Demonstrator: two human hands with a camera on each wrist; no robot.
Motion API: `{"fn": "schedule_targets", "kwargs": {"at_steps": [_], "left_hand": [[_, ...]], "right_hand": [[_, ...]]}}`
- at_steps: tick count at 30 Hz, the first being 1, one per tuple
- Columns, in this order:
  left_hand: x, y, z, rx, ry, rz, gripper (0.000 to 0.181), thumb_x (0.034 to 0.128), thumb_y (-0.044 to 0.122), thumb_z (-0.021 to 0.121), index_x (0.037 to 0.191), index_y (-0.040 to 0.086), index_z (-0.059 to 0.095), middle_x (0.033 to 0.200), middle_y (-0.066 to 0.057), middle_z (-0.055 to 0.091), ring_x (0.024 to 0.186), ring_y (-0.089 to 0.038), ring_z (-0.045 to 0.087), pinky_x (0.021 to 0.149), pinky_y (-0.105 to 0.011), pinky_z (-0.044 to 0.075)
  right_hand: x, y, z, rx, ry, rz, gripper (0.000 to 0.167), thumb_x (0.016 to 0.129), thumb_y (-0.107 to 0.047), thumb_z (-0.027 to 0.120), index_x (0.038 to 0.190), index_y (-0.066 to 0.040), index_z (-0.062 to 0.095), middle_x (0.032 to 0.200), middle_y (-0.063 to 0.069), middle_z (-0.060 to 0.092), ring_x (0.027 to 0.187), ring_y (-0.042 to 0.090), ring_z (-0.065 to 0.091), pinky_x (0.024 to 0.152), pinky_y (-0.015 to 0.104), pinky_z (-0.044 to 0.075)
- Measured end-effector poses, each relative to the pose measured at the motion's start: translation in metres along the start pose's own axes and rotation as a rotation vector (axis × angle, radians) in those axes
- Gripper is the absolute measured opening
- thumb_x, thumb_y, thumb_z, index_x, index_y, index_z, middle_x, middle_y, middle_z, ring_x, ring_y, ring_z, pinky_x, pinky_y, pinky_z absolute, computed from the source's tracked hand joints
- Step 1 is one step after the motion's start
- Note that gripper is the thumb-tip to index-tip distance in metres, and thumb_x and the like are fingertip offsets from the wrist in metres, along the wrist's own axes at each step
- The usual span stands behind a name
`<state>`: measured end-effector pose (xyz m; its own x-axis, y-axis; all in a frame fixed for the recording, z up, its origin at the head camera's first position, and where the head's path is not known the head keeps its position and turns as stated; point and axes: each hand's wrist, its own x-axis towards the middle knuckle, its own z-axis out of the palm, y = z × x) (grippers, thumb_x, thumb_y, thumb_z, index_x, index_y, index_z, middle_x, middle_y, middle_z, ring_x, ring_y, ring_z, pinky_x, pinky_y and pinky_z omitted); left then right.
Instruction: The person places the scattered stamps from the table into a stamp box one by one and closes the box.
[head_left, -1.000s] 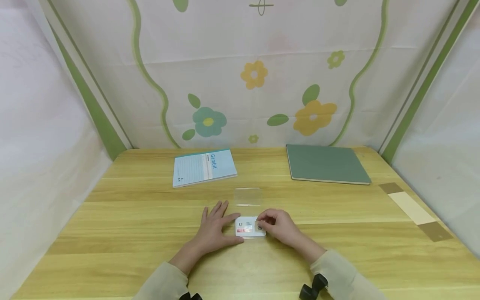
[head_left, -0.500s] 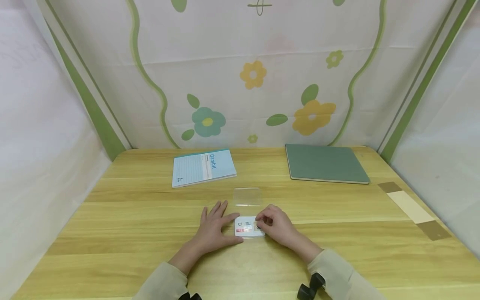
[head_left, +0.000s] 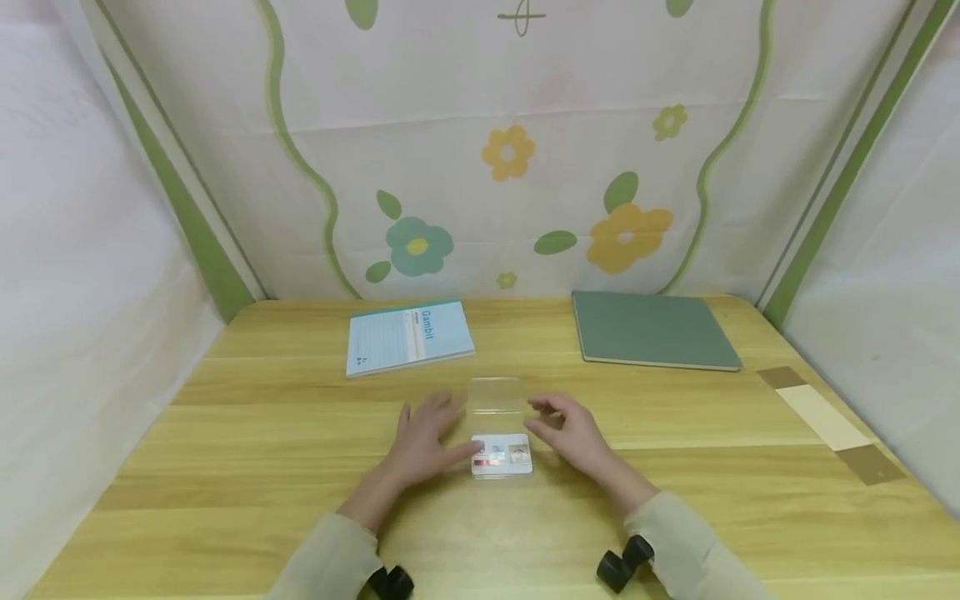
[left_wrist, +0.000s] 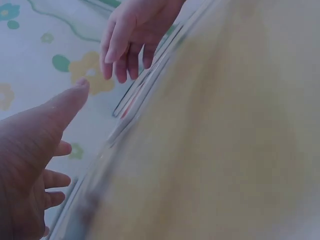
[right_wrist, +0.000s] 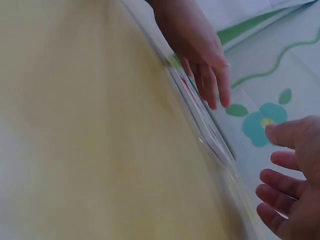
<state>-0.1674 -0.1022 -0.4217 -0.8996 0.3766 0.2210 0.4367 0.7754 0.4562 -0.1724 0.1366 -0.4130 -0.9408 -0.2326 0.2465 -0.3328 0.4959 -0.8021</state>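
A white card (head_left: 501,467) with a reddish print and a small gold-toned square (head_left: 519,454) at its right end lies face up on the table. Clear plastic shows along its near edge. Just behind it is a clear plastic flap (head_left: 495,395), which looks like the open lid of a case. My left hand (head_left: 422,442) hovers at the card's left, fingers spread, its thumb tip overlapping the card's left end. To the right, my right hand (head_left: 572,432) is held apart from the card, fingers loosely bent around nothing. Both wrist views show the hands facing each other with nothing gripped.
A light blue notebook (head_left: 409,337) lies at the back left of the wooden table (head_left: 300,500). At the back right is a dark green hardcover book (head_left: 656,330). Brown and cream strips (head_left: 825,417) mark the right edge. A flowered curtain (head_left: 450,83) closes off the back.
My right hand has let go of the gold-toned square and moved back and to the right. My left hand has lifted from the card's left edge, thumb and fingers shifting away from the table.
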Motion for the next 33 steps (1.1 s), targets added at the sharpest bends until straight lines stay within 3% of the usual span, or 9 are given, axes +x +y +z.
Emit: {"fn": "schedule_targets", "kwargs": {"at_steps": [7,13,17,26,33], "left_hand": [[0.021,-0.006,0.001,-0.092,0.022,-0.105,0.077,0.0735,0.062,0.049,0.131,0.012,0.038,0.135,-0.014,0.029,0.124,-0.031,0.020,0.092,-0.059,0.001],[0.028,-0.008,0.009,-0.115,0.024,-0.159,0.077,0.0710,0.064,0.051,0.130,0.016,0.039,0.136,-0.012,0.028,0.125,-0.030,0.018,0.093,-0.057,-0.004],[0.031,-0.009,0.014,-0.058,0.040,-0.168,0.076,0.0705,0.063,0.052,0.129,0.016,0.041,0.136,-0.013,0.027,0.125,-0.031,0.018,0.092,-0.058,-0.005],[0.037,-0.004,0.018,0.060,0.051,-0.182,0.073,0.0724,0.061,0.052,0.128,0.015,0.043,0.135,-0.016,0.028,0.124,-0.033,0.018,0.091,-0.060,-0.001],[0.037,-0.003,0.020,0.091,0.061,-0.186,0.066,0.0758,0.057,0.051,0.126,0.015,0.046,0.135,-0.016,0.028,0.124,-0.033,0.018,0.092,-0.059,-0.001]], "right_hand": [[0.020,0.009,-0.004,-0.052,-0.066,0.091,0.060,0.076,-0.036,0.064,0.127,-0.011,0.043,0.128,0.010,0.040,0.116,0.029,0.035,0.093,0.046,0.027],[0.032,0.021,0.003,-0.163,-0.124,0.030,0.067,0.075,-0.041,0.063,0.129,-0.009,0.040,0.132,0.011,0.036,0.122,0.028,0.027,0.097,0.050,0.010],[0.035,0.026,0.007,-0.284,-0.141,0.008,0.071,0.073,-0.051,0.059,0.129,-0.013,0.040,0.134,0.011,0.032,0.124,0.028,0.021,0.095,0.053,-0.003],[0.039,0.028,0.009,-0.488,-0.139,-0.007,0.075,0.072,-0.058,0.055,0.130,-0.013,0.040,0.137,0.012,0.027,0.125,0.030,0.017,0.094,0.056,0.000],[0.040,0.025,0.011,-0.531,-0.119,0.007,0.067,0.074,-0.054,0.056,0.127,-0.015,0.043,0.136,0.011,0.029,0.124,0.031,0.020,0.094,0.056,0.002]]}}
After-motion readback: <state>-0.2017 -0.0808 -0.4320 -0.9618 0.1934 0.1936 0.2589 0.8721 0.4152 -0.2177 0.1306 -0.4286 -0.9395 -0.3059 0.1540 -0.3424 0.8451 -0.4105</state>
